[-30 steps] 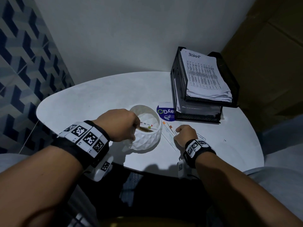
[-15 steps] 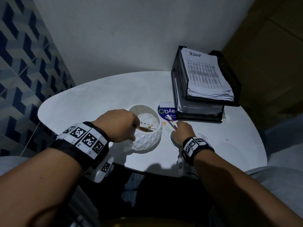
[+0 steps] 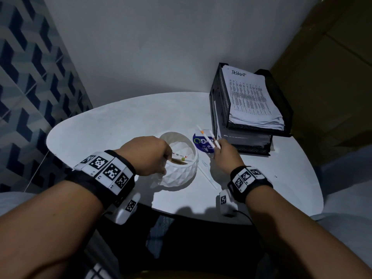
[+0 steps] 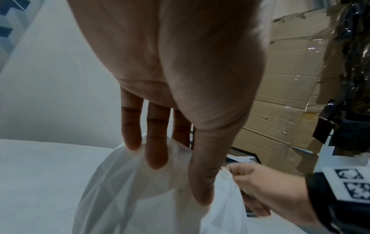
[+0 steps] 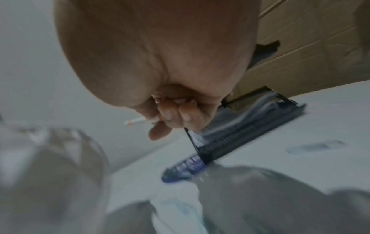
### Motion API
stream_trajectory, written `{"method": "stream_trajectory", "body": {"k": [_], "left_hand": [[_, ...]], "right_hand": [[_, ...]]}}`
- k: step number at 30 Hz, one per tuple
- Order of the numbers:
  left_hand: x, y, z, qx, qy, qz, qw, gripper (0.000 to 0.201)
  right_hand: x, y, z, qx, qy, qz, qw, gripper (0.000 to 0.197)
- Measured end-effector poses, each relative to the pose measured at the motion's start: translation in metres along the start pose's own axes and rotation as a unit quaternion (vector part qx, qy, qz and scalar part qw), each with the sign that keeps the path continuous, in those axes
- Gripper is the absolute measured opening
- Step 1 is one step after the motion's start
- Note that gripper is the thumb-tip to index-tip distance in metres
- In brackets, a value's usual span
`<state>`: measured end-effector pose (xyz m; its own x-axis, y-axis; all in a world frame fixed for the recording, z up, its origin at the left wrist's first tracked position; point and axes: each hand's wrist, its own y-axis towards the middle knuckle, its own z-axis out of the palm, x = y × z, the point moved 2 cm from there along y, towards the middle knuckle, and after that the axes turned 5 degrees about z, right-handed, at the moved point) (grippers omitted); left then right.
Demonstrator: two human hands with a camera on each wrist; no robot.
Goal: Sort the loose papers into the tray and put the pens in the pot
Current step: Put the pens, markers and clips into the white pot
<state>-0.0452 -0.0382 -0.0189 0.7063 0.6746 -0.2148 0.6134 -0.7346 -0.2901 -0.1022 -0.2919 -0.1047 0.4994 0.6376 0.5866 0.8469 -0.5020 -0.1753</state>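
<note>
At centre-left of the head view, the left hand (image 3: 150, 156) grips the near rim of the white faceted pot (image 3: 179, 160), thumb on one side of the wall and fingers (image 4: 156, 152) draped over the other. This hold probably steadies the pot against tipping while pens go in. Several pens (image 3: 182, 158) already lie across the pot's interior.

Just right of the pot, one white pen (image 3: 207, 177) and a paper clip (image 3: 204, 163) lie on the table (image 3: 100, 129); beyond them is a blue round sticker (image 3: 201, 142).

At centre-right, the right hand (image 3: 226, 156) has its fingers closed in a pinch on two white pens with orange bands (image 3: 208, 136), raised off the table and angled up-left, apparently for transfer to the pot.

At upper right, the black mesh tray (image 3: 219, 101) holds the stacked papers (image 3: 251, 99), top sheet headed "TASKLIST". No loose sheets are visible on the table.
</note>
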Motion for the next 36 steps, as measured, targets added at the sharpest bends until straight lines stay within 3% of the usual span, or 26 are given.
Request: {"method": "stream_trajectory", "body": {"k": [4,7,11,15,17,21,23,29,32,36], "left_hand": [[-0.001,0.000,-0.002,-0.001,0.006,0.001,1.000,0.034],[-0.005,0.000,-0.002,-0.001,0.013,0.005,1.000,0.033],[-0.012,-0.004,0.000,0.006,0.022,0.020,1.000,0.031],[-0.016,-0.007,0.002,0.009,0.026,0.032,0.999,0.027],[-0.014,-0.007,0.001,0.008,0.026,0.030,0.999,0.023],[-0.008,-0.004,-0.003,-0.006,0.024,0.021,0.999,0.029],[-0.005,-0.003,-0.005,-0.012,0.020,0.013,1.000,0.031],[0.008,-0.003,-0.009,-0.032,0.002,-0.025,0.999,0.026],[0.010,-0.003,-0.009,-0.032,-0.001,-0.034,0.999,0.020],[0.010,-0.001,-0.005,-0.024,-0.002,-0.036,0.999,0.026]], "right_hand": [[0.048,-0.014,-0.032,0.028,0.029,-0.109,0.993,0.012],[0.073,-0.032,-0.039,0.086,-0.088,-0.139,0.983,0.014],[0.085,-0.053,-0.023,0.061,-0.202,-0.159,0.965,0.017],[0.089,-0.062,-0.003,0.075,-0.167,-0.180,0.966,0.044],[0.090,-0.062,-0.005,0.060,-0.123,-0.191,0.972,0.044],[0.079,-0.045,-0.017,-0.029,0.033,-0.134,0.990,0.017],[0.061,-0.032,-0.021,-0.064,0.071,-0.075,0.993,0.016],[-0.010,-0.015,0.007,-0.008,0.003,0.078,0.997,0.018],[-0.021,-0.022,0.029,0.014,-0.064,0.077,0.995,0.016],[-0.027,-0.029,0.048,0.060,-0.191,0.049,0.978,0.013]]}}
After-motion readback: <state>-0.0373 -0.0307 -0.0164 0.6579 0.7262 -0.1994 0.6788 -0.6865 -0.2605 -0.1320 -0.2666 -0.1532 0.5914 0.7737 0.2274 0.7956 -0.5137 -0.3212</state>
